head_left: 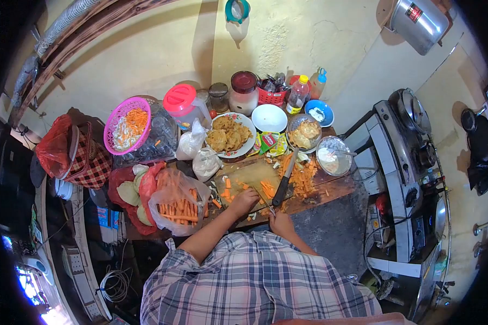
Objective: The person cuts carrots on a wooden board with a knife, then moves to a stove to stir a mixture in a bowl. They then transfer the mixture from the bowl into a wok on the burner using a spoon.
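Observation:
My right hand (pixel 281 222) is closed around a thin knife (pixel 270 208), its blade pointing up and left over the cutting board (pixel 249 176). Close beside it, my left hand (pixel 244 202) rests on the board with fingers curled down; what is under the fingertips is hidden. Cut carrot sticks (pixel 267 189) lie just beyond the hands, with more carrot pieces (pixel 226 189) to the left. A larger black-handled knife (pixel 285 180) lies on the board's right side, beside a heap of finely cut carrot (pixel 304 180).
Left stand a bag of carrots (pixel 180 205), a red bag of cabbage (pixel 129 193) and a pink basket (pixel 129 128) of shredded vegetables. Behind are a plate of fritters (pixel 229 136), a white bowl (pixel 269 118) and a glass bowl (pixel 333 156). A stove (pixel 401 162) stands right.

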`<action>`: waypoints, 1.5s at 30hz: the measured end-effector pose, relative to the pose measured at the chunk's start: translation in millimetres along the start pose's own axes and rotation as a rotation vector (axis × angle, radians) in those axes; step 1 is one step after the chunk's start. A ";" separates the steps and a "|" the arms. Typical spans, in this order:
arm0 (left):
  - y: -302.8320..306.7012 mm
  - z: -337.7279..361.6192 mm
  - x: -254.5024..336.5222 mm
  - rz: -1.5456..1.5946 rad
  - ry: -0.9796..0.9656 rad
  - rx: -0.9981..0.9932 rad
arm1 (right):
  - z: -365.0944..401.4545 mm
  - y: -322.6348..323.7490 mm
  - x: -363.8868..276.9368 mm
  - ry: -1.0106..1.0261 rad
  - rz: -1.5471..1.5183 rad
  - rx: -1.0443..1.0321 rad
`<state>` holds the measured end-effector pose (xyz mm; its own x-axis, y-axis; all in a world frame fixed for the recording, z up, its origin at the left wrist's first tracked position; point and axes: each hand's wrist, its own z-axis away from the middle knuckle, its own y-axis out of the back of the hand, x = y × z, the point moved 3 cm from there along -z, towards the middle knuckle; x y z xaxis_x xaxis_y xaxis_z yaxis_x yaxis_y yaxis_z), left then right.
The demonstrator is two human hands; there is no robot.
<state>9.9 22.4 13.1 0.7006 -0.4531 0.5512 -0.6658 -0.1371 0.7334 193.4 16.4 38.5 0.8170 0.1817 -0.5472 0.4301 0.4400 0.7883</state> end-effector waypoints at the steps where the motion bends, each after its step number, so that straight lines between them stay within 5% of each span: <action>1: 0.8 0.0 0.2 0.011 0.001 0.004 | 0.5 -1.2 0.7 0.006 0.002 -0.011; 24: 1.5 4.8 -2.4 0.035 0.029 -0.004 | -10.3 -19.6 1.9 -0.095 0.054 -0.045; 45: -4.2 10.3 -4.3 -0.043 -0.049 0.053 | -16.1 -26.8 1.6 0.044 -0.017 0.044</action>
<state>7.1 15.9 3.6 0.7164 -0.4881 0.4986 -0.6488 -0.2031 0.7334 177.0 19.1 12.0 0.7921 0.2132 -0.5719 0.4615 0.4041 0.7898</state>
